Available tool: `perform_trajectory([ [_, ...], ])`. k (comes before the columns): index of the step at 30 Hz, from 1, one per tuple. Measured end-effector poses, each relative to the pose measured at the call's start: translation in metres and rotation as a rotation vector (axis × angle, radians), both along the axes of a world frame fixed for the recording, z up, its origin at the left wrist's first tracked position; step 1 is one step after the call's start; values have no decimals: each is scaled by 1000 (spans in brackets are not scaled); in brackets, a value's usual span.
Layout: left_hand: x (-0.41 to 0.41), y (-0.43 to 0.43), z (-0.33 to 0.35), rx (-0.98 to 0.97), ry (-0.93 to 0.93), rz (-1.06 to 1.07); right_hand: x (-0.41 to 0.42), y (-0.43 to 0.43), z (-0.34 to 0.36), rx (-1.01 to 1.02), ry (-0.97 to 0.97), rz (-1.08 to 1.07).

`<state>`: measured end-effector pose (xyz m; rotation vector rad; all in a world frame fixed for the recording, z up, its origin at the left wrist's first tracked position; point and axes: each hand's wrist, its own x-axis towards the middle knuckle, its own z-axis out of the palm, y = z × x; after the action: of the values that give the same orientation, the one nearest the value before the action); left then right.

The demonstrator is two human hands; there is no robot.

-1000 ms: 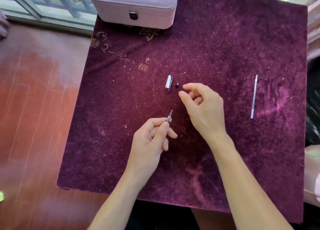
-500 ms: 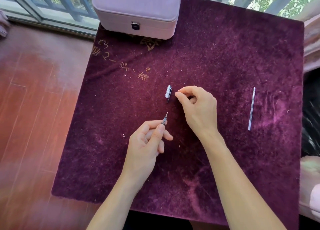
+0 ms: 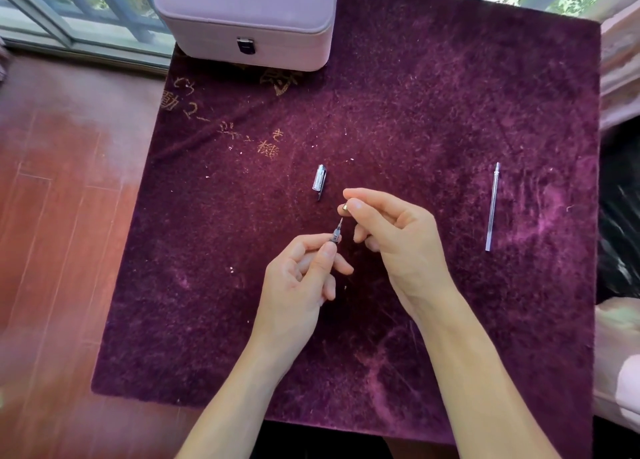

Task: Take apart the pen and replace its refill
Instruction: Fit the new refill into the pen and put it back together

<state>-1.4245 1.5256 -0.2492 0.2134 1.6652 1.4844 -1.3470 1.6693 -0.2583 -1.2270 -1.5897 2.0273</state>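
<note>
My left hand [image 3: 301,278] grips the pen body [image 3: 336,235], whose thin refill tip pokes up and to the right out of the fingers; most of the barrel is hidden in the fist. My right hand [image 3: 398,237] pinches a small dark tip piece [image 3: 345,209] between thumb and forefinger, just above the refill tip and not touching it. The clear pen cap [image 3: 319,182] with its dark clip lies on the purple cloth, up and left of my right hand. A clear spare refill [image 3: 492,206] lies on the cloth far to the right, pointing away from me.
A purple velvet cloth [image 3: 381,112] with gold lettering covers the table. A lilac case [image 3: 242,18] with a dark clasp stands at the far left corner. Wooden floor lies beyond the table's left edge and pale furniture beside its right edge.
My right hand picked the small dark piece up from the cloth beside the cap and brought it back towards the refill tip. My left hand kept hold of the pen.
</note>
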Motion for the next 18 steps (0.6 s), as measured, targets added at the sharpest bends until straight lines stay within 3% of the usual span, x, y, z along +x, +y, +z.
perform_trajectory([
  [18,12,2,0,19,-13,-33,25,-7,3,-17,14,29],
])
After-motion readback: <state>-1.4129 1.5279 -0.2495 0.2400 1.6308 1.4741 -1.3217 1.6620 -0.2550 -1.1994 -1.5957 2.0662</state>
